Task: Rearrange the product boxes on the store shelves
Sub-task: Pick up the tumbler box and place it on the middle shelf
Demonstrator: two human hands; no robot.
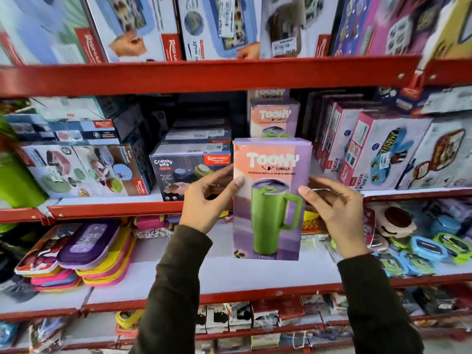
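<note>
A tall purple Toony tumbler box (270, 198) with a green mug printed on it is upright in the air before the middle shelf. My left hand (207, 200) grips its left side and my right hand (334, 213) grips its right side, thumbs on the front face. Behind it, a second Toony tumbler box (274, 118) stands on the middle shelf. The dark Crunchy Bite box (189, 175) sits on the shelf just left of my left hand, with similar boxes stacked on top of it.
Red shelf edges (204, 75) cross the view. Lunch-box cartons (84, 169) fill the middle shelf at left; pink Kidzee boxes (373, 149) stand at right. Below, colourful pouches (89, 249) lie at left and round blue containers (421, 251) at right. More boxes line the top shelf (217, 26).
</note>
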